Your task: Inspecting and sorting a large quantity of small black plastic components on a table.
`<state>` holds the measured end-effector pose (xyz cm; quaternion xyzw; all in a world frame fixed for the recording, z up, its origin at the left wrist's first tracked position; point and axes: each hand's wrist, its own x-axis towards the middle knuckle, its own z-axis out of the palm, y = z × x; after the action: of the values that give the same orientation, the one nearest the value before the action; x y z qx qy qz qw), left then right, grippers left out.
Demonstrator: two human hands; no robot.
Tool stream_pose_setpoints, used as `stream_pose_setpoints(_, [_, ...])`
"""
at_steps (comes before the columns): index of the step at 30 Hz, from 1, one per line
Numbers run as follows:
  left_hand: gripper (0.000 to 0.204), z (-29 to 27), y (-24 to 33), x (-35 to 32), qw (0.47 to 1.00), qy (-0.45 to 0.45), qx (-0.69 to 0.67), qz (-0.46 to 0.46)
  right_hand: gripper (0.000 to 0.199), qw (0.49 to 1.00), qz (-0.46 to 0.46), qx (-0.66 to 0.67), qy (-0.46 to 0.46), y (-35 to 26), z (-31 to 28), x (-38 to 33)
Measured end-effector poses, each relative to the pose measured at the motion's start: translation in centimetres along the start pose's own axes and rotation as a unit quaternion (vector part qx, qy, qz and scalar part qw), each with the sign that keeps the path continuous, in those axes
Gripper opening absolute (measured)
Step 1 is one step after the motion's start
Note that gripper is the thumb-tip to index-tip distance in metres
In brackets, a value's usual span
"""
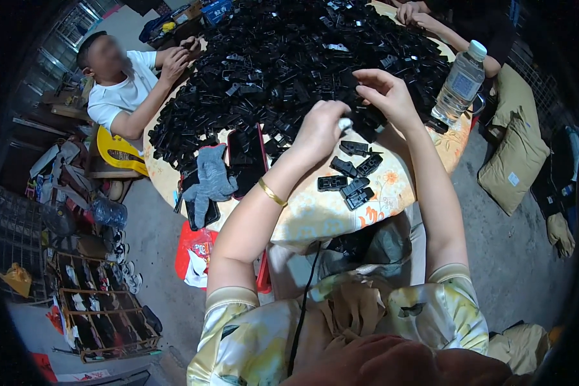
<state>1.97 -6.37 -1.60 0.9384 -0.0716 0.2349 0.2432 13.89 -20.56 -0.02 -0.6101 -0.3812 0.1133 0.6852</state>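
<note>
Black plastic clips [349,183], six or so, lying loose on the near edge of the round table [315,215], on its yellow cloth with orange flower print. Each clip flat, boxy, matt, with a ribbed or slotted face.

Nearest of all: a lap in pale yellow patterned fabric, a thin black cable running down it. Just left of the table's near edge, a red printed plastic bag [196,248] hanging low. Left on the table, a grey knitted glove [211,177] draped over a dark flat tray.

Above the loose clips, left hand [321,128] curled shut around a small white piece, only its tip showing at the knuckles; gold bangle [272,193] on that wrist. Right hand [387,93] just beside it, fingers bent and pinching down at a black clip on the rim of the heap; grip itself hard to make out.

Farther back, a great heap of black clips [289,58] covering most of the table, glossy and tangled. Right of it, a clear plastic bottle [460,83], white cap, pale label round its middle, standing upright at the table's edge.

Far left, a seated person in a white shirt [119,93], hands at the heap. Far right, another person's hands [418,16] at the heap's far side. Right on the floor, tan cushions [514,154].
</note>
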Motion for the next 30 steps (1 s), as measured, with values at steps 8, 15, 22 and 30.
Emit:
stream_pose_setpoints(8, [0.016, -2.5, 0.0, 0.0, 0.742, 0.034, -0.632, -0.221, 0.033, 0.995, 0.034, 0.084, -0.037, 0.4, 1.1, -0.3])
stream_pose_setpoints(15, [0.023, -2.6, 0.3, -0.4, 0.736, 0.076, -0.635, -0.223, 0.032, 0.992, 0.060, 0.073, -0.085, 0.2, 2.2, -0.7])
stream_pose_setpoints(22, [0.036, -3.4, 0.4, -0.7, 0.738, 0.119, -0.613, -0.257, 0.030, 0.989, -0.090, -0.073, -0.097, -0.8, 2.7, -1.4])
stream_pose_setpoints(30, [0.027, -3.6, 0.5, -0.8, 0.685, 0.044, -0.657, -0.311, 0.030, 0.918, -0.311, -0.238, -0.058, -1.0, 2.7, -1.2])
